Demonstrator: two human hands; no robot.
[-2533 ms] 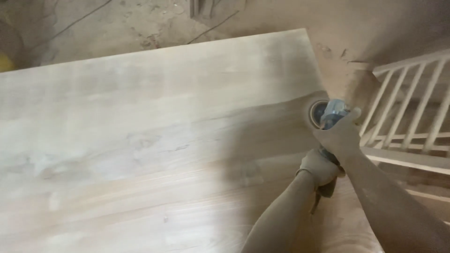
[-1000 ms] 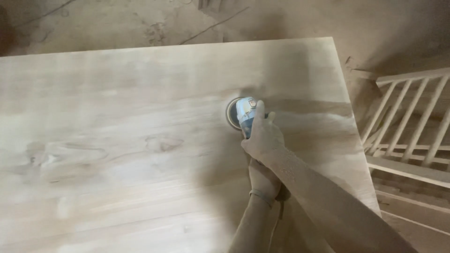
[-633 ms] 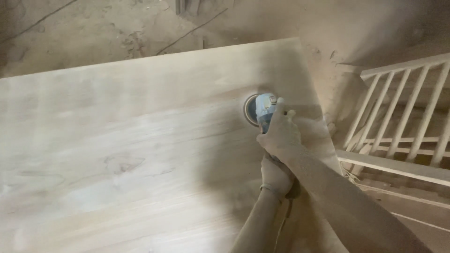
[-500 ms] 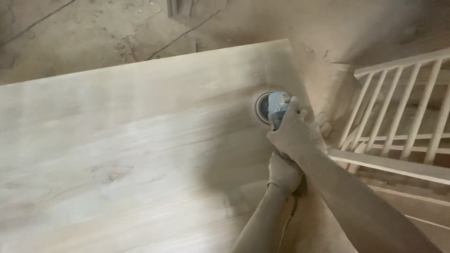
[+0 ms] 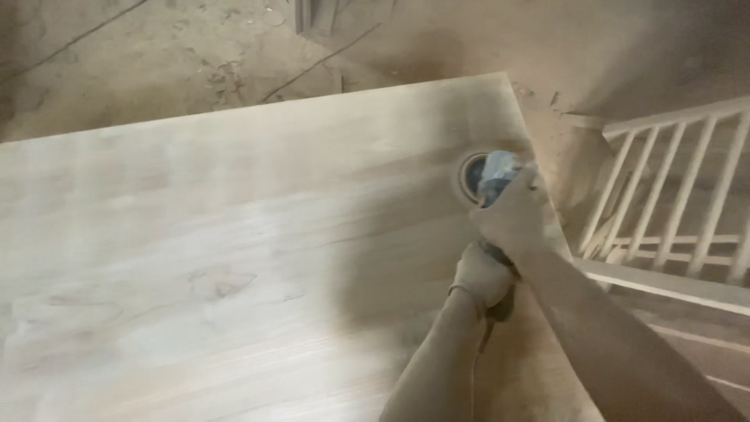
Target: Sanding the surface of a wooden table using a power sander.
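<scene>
Sander (image 5: pixel 486 173): disc flat on wooden panel (image 5: pixel 234 258), near its far right edge
Right hand (image 5: pixel 516 219): fingers closed over sander head
Left hand (image 5: pixel 483 275): fingers wrapped round rear handle
Railing (image 5: pixel 680 203): right of panel, dust-coated

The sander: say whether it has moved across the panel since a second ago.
Yes. The sander has moved toward the right edge of the wooden panel, nearer the slatted frame.

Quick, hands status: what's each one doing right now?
Left hand: closed on the sander's rear handle.
Right hand: closed over the sander's head, on the wooden panel.
</scene>
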